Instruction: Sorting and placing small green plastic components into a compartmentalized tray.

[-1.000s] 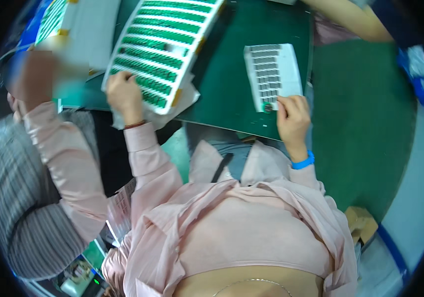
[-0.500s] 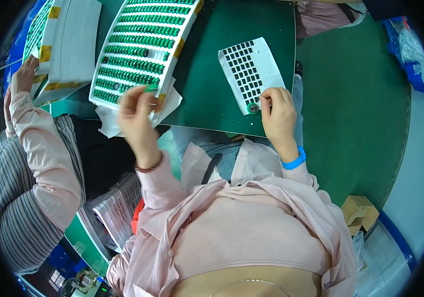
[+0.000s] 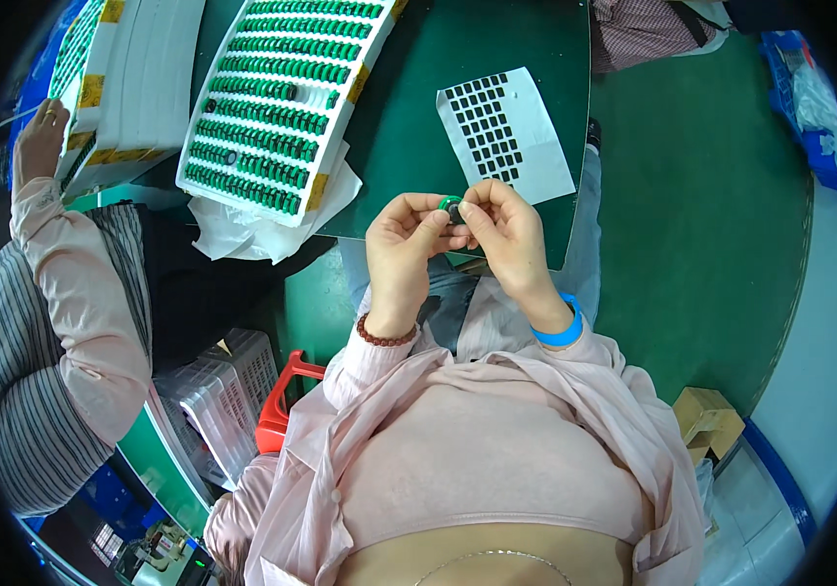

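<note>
A small round green part (image 3: 450, 206) with a dark centre is pinched between both my hands, just over the near edge of the table. The fingertips of my left hand (image 3: 405, 242) grip its left side. On its right side, the thumb and fingers of my right hand (image 3: 508, 236) close on it. Just beyond my hands lies a white sheet (image 3: 541, 156) bearing rows of small black rectangular stickers (image 3: 486, 121). To the left, a white foam tray (image 3: 348, 112) holds many green round parts (image 3: 272, 140) standing in rows, with a gap in one row.
White foam trays (image 3: 150, 83) are stacked farther left, where a co-worker's hand (image 3: 40, 145) touches them. Crumpled white paper (image 3: 233, 234) sticks out under the near tray. A red stool (image 3: 280, 405) and clear plastic crates (image 3: 218, 400) stand lower left; a cardboard box (image 3: 706, 422) is lower right.
My left hand has moved right, from the tray's near corner to the part in my right hand. My right hand has drawn the part left, off the sheet. The co-worker's hand has shifted slightly.
</note>
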A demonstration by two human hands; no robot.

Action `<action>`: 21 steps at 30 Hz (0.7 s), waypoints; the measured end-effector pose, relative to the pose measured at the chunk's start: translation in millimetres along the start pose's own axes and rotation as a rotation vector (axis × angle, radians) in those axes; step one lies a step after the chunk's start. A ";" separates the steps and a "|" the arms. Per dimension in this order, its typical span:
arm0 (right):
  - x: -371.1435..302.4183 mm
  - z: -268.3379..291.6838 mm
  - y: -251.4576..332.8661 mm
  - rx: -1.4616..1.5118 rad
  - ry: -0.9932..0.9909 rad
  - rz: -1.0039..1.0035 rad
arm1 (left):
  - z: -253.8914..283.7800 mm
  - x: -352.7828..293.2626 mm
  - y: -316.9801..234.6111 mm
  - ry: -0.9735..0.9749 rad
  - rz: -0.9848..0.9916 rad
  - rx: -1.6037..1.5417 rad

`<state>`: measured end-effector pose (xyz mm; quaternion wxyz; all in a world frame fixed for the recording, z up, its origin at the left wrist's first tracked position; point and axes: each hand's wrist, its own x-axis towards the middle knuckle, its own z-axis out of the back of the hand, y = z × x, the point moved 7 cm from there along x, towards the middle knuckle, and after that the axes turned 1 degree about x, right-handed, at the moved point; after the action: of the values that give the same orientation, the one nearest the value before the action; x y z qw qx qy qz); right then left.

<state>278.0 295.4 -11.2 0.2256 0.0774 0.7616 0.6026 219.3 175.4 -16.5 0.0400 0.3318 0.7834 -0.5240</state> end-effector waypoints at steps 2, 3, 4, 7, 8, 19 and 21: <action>0.9 -0.4 -2.6 0.005 0.000 0.007 | -0.8 -0.7 0.1 -0.008 -0.008 0.013; 1.8 1.1 -1.9 0.002 -0.035 0.041 | -0.5 -0.9 0.2 -0.019 -0.017 0.021; 2.1 2.5 -1.0 -0.002 -0.070 0.075 | 0.1 -1.0 0.7 -0.029 -0.027 0.028; 1.0 0.4 1.5 0.075 -0.095 0.051 | -0.3 0.3 1.5 -0.030 -0.052 0.049; 1.1 -0.1 2.0 0.073 -0.095 0.056 | -1.2 0.5 1.0 -0.027 -0.056 0.048; 6.1 22.3 36.1 -0.532 -0.324 0.431 | 28.3 2.4 -44.0 -0.081 -0.253 0.303; 14.1 48.7 35.3 -0.756 -0.402 0.505 | 57.2 7.1 -82.2 -0.247 -0.457 0.518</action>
<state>281.4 353.1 10.5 0.2272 0.2868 0.3885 0.8457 151.3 111.4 20.2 -0.0692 0.0817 0.6680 -0.7364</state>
